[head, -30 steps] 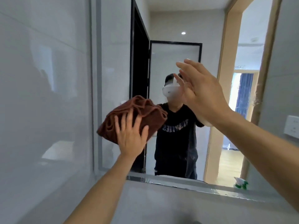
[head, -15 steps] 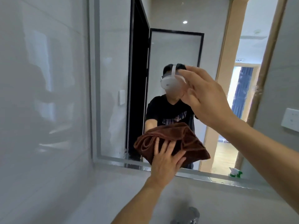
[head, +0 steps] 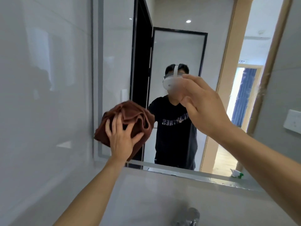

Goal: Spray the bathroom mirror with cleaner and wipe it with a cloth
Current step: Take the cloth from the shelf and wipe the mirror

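Observation:
The wall mirror point(head: 177, 49) fills the middle of the view and reflects a person in a black T-shirt. My left hand point(head: 121, 141) grips a bunched brown cloth point(head: 138, 116) and holds it against the glass near the mirror's lower left corner. My right hand point(head: 205, 108) is raised in front of the mirror's middle, higher than the cloth, with its fingers curled in and nothing visible in it. The white and green head of a spray bottle point(head: 236, 173) shows at the mirror's lower right edge.
Glossy grey tiles point(head: 40, 95) cover the wall left of the mirror. A chrome tap point(head: 187, 217) sticks up at the bottom edge. A white wall socket point(head: 293, 121) sits right of the mirror. The reflection shows a black-framed door and an open doorway.
My left hand has swept the cloth from the mirror's bottom middle back to the lower left. My right hand has sunk a little, and its fingers have curled in from straight.

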The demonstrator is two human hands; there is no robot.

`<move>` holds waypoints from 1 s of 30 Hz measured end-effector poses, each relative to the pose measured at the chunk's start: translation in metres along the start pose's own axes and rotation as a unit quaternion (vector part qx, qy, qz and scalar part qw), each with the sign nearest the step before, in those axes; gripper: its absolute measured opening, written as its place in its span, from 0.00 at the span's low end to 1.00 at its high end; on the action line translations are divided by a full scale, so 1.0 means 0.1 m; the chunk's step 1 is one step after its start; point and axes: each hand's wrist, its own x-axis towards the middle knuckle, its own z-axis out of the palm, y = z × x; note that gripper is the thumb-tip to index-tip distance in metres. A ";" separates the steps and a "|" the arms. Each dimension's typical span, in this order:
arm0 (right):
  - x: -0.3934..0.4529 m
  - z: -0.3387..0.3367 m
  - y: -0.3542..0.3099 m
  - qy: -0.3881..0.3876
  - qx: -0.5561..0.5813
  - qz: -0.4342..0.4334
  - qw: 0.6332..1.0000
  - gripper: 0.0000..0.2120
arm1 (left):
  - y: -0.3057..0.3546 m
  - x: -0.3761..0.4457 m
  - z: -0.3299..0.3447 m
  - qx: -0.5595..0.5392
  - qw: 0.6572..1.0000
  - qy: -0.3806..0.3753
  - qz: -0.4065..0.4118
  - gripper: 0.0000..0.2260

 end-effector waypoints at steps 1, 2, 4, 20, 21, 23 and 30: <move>-0.01 -0.03 0.01 0.001 -0.003 -0.005 1.000 0.24 | 0.12 0.24 -0.04 0.000 1.000 0.019 0.006 0.23; -0.01 -0.08 0.02 0.005 -0.005 -0.009 1.000 0.23 | 0.27 0.50 -0.08 0.003 0.999 0.036 0.010 0.23; 0.01 -0.19 0.09 0.019 -0.003 -0.011 1.000 0.22 | 0.65 1.07 -0.18 0.007 0.998 0.065 0.008 0.24; 1.09 -0.65 0.68 0.176 0.022 0.140 0.974 0.22 | 2.28 2.98 -1.00 -0.266 0.948 -0.033 0.171 0.23; 1.14 -0.55 0.67 0.172 -0.008 0.159 0.972 0.24 | 2.22 2.99 -1.06 -0.298 0.938 -0.058 0.169 0.24; 1.23 -0.33 0.63 0.179 -0.059 0.192 0.963 0.29 | 2.11 3.01 -1.18 -0.392 0.906 -0.102 0.120 0.23; 1.88 -0.29 0.77 0.195 -0.251 0.088 0.944 0.29 | 1.56 2.92 -1.26 -0.277 0.954 0.074 0.084 0.10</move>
